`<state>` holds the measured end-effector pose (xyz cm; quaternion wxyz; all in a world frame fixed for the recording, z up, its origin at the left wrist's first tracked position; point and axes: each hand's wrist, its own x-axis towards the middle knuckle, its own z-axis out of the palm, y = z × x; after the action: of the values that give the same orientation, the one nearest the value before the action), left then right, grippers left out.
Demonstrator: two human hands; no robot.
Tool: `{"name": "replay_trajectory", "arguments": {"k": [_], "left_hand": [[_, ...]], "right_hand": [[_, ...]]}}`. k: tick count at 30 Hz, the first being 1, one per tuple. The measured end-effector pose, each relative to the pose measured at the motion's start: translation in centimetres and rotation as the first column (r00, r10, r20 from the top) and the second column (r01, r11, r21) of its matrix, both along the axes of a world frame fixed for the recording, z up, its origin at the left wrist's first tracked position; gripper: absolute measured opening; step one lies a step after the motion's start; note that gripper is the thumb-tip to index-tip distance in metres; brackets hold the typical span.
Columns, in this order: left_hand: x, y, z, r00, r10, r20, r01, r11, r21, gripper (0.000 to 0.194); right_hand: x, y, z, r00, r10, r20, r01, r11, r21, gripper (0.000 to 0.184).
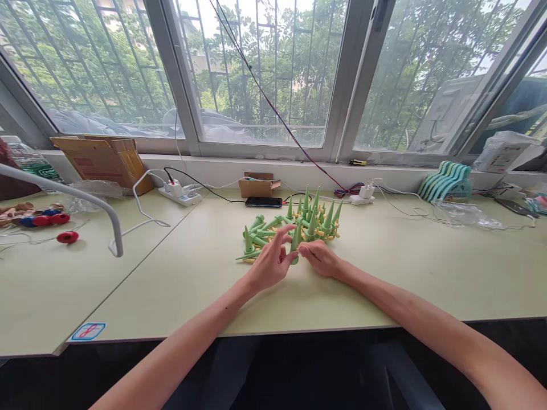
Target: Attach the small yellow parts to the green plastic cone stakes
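Your two hands meet at a green cone
Your left hand [273,259] grips the green cone [294,242]; your right hand [319,257] touches it from the right. More green cones [314,219] stand just beyond, near a dark phone [264,202].

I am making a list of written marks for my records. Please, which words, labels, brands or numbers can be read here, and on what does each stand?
"8", probably: red mark on the blue-edged sticker at the table's front edge.
Too blurred to read: white lettering on the green bottle label; print on the white package by the window.
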<state>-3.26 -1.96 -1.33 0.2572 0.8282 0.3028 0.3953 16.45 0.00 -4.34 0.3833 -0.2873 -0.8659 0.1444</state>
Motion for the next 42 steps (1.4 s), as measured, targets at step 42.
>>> {"name": "replay_trajectory", "arguments": {"k": [42], "left_hand": [[0.6,0.2,1.1,0.975,0.016,0.223,0.140,0.734,-0.665,0.039]], "right_hand": [[0.2,0.0,-0.4,0.991,-0.130,-0.023,0.132,0.985,0.114,0.033]]}}
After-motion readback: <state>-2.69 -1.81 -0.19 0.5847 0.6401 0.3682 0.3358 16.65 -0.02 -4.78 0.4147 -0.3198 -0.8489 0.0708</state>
